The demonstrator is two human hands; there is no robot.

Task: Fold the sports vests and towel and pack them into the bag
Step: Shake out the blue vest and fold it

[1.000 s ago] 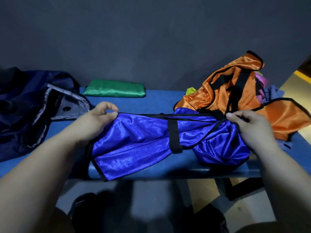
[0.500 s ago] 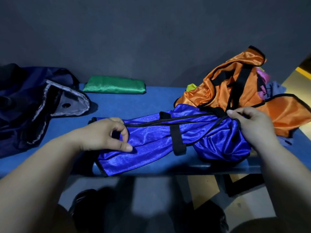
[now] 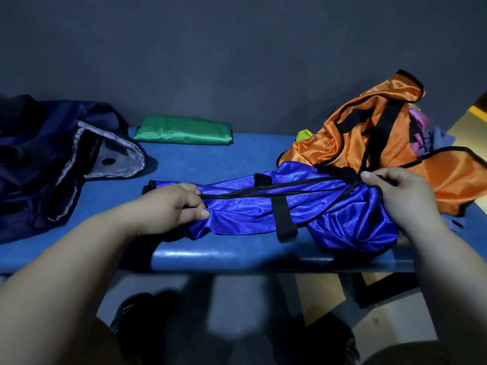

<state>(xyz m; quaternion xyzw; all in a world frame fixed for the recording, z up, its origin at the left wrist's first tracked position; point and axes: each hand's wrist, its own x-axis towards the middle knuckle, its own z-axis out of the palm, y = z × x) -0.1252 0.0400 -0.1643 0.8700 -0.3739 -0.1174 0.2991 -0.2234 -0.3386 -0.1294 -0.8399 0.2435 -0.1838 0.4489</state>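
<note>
Lower now than a second ago, the left hand pinches the left end of the blue vest while the right hand grips its bunched right end, so, as it lies along the near edge of the worktop, both should pull it taut before folding.

Your left hand reaches in from lower left, thumb and fingers pinching the blue vest. Your right hand grips its other end, knuckles up.
</note>
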